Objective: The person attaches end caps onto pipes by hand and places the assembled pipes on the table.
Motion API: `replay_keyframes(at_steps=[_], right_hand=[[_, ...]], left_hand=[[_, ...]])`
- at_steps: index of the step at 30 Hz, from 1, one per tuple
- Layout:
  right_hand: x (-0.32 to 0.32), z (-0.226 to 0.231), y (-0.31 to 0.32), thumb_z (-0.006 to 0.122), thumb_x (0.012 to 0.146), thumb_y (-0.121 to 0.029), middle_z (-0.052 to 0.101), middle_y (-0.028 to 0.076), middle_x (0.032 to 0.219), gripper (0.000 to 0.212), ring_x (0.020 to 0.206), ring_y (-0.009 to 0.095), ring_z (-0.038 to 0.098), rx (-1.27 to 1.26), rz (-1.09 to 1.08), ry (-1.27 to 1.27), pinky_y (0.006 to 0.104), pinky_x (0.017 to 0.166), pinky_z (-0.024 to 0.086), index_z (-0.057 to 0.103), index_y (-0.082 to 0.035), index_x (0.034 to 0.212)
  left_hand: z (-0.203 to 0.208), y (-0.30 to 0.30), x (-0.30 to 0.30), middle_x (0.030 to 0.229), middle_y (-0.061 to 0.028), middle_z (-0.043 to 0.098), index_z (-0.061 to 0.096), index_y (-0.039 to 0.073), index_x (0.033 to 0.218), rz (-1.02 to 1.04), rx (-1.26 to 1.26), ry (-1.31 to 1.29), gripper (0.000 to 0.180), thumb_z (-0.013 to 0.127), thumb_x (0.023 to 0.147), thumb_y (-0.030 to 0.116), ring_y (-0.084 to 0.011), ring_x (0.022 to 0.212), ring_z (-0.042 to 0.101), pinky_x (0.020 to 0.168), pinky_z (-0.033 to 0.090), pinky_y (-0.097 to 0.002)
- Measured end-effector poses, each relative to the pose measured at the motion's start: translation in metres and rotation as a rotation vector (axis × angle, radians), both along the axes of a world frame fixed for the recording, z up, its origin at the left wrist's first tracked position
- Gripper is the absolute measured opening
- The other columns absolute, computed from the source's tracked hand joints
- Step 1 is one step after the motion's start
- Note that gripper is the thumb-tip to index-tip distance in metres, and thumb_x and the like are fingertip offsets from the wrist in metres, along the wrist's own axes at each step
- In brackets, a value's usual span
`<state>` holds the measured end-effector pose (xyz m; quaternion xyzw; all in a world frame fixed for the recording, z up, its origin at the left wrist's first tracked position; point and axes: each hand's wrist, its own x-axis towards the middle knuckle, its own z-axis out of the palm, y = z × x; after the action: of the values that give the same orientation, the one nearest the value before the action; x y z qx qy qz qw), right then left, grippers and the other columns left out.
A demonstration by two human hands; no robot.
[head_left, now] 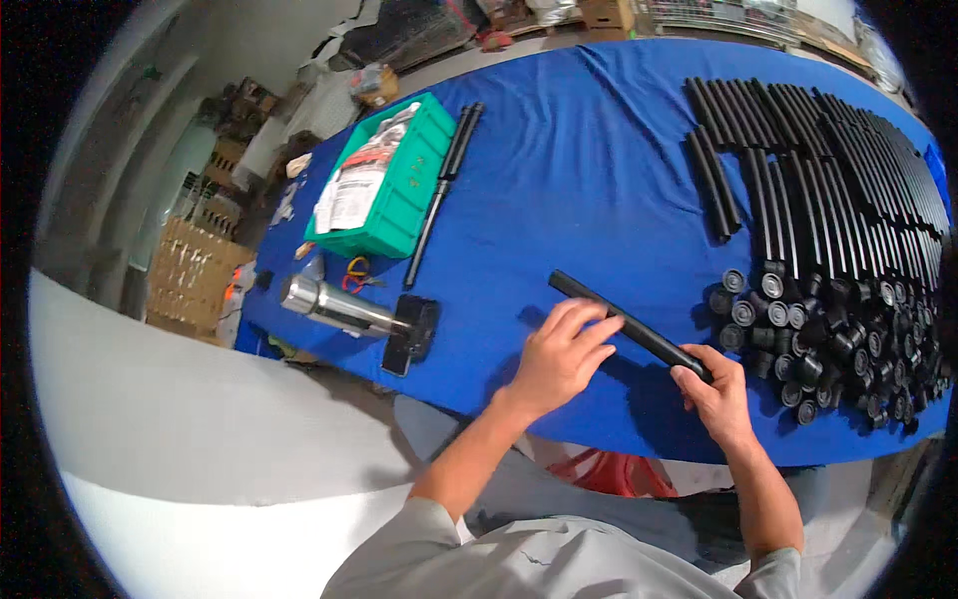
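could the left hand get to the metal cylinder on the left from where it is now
Probably yes. The left hand rests on the black tube, and only bare blue table and a black block lie between it and the metal cylinder.

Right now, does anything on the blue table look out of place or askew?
Mostly tidy. The black tube held by the left hand and right hand lies diagonally, unlike the neat tube rows. The caps sit in a loose heap.

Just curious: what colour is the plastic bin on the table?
Green bin, clearest in the head view.
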<state>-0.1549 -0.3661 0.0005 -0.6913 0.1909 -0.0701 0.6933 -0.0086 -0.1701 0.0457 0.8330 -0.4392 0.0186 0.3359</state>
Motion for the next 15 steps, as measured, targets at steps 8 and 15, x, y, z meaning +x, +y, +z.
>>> replay_keyframes(at_steps=[8,15], right_hand=[[0.006,-0.009,0.014,0.075,0.083,-0.013,0.063,0.007,0.095,0.048,0.071,0.01,0.06,0.115,0.086,-0.031,0.0253,0.054,0.048,0.057,0.002,0.126],[0.0,-0.008,0.017,0.08,0.079,-0.012,0.057,0.02,0.125,0.087,0.086,0.019,0.064,-0.192,0.124,-0.16,0.0301,0.067,0.056,0.03,-0.001,0.149]], left_hand=[[-0.013,0.017,0.045,0.098,-0.008,0.065,0.069,0.008,0.108,-0.398,0.056,-0.476,0.031,0.066,0.078,0.006,-0.0269,0.093,0.064,0.081,0.052,-0.0406],[-0.003,0.056,0.153,0.098,-0.0137,0.061,0.068,0.005,0.108,0.265,0.127,-0.507,0.03,0.073,0.08,0.016,-0.0336,0.091,0.062,0.08,0.052,-0.0412]])
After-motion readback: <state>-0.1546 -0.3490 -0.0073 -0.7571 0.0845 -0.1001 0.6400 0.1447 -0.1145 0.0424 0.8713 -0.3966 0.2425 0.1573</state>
